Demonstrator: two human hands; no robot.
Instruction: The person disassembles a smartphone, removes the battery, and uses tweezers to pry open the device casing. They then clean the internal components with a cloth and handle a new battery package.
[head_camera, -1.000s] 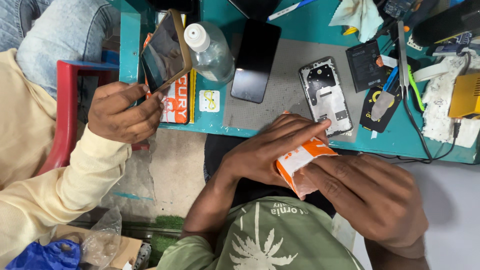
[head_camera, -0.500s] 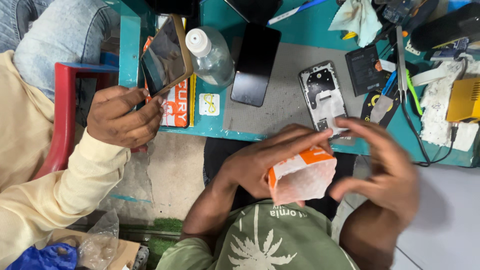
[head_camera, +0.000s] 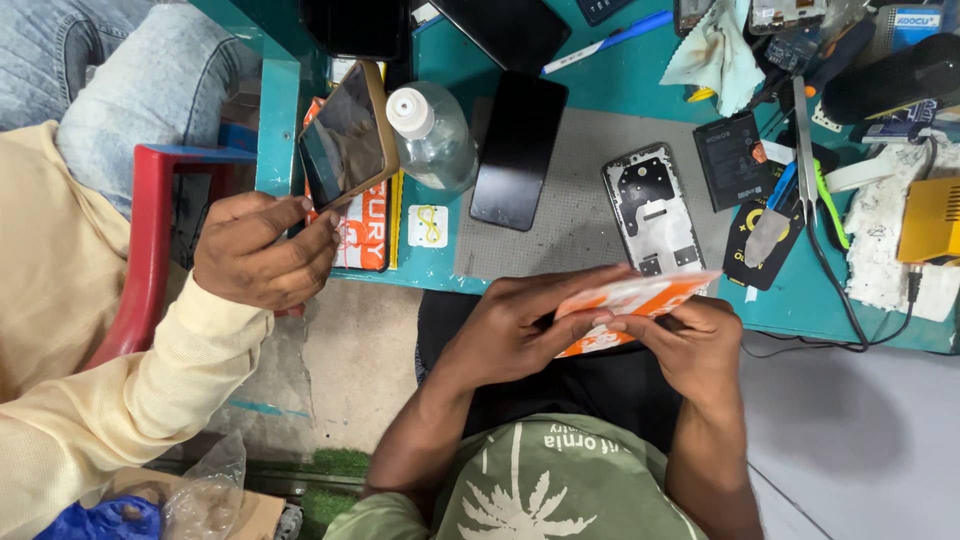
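My left hand (head_camera: 520, 325) and my right hand (head_camera: 685, 335) both grip a flat orange and white packet (head_camera: 635, 300), held over my lap just below the front edge of the teal workbench (head_camera: 450, 265). The packet lies almost edge-on, tilted up to the right. On the grey mat (head_camera: 575, 215) just beyond it rests an opened phone frame (head_camera: 650, 210) with its inner parts showing. A black phone screen (head_camera: 518, 150) lies face down at the mat's left.
A person in a cream sleeve at left holds a phone (head_camera: 345, 140) with one hand (head_camera: 262, 250). A clear plastic bottle (head_camera: 430, 135), a black battery (head_camera: 732, 160), tweezers (head_camera: 805, 150), a cloth (head_camera: 715, 50) and a yellow box (head_camera: 930, 220) lie on the bench. A red stool (head_camera: 150, 230) stands at left.
My right hand has come back onto the packet from above it. The packet has turned from facing me to nearly flat and moved up toward the bench edge.
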